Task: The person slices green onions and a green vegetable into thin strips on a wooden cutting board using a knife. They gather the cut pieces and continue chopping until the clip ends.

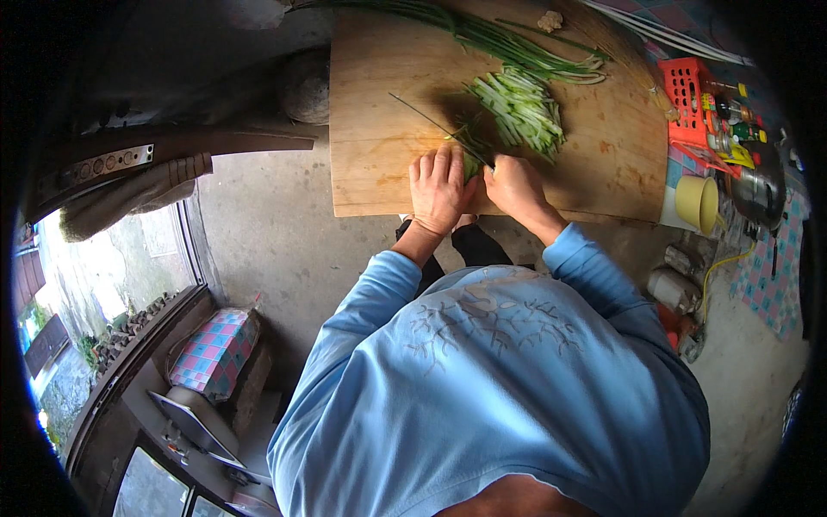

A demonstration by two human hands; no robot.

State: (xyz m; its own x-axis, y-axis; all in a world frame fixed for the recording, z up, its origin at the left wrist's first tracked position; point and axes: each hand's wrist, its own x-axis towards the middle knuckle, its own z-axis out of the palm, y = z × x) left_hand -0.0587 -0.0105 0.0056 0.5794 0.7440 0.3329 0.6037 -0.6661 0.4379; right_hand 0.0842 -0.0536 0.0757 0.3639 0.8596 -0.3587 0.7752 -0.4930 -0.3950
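My right hand (517, 187) is closed on the handle of a kitchen knife (429, 121), whose blade stands on edge and points up and left over the wooden board (381, 174). Just left of the blade, my left hand (439, 184) presses down on a green vegetable (471, 167), mostly hidden under the fingers. Thin dark green shreds (475, 137) lie beside the blade. Beyond the knife, to the right, is a heap of pale green vegetable strips (520, 110). Long green onions (491, 44) stretch across the back of the board.
A piece of ginger (550, 21) and a straw brush (630, 61) lie at the back right. Along the right side are a red plastic basket (686, 103), several condiment bottles (736, 111) and a yellow plastic cup (696, 203). The board's near edge (371, 215) runs close to my wrists.
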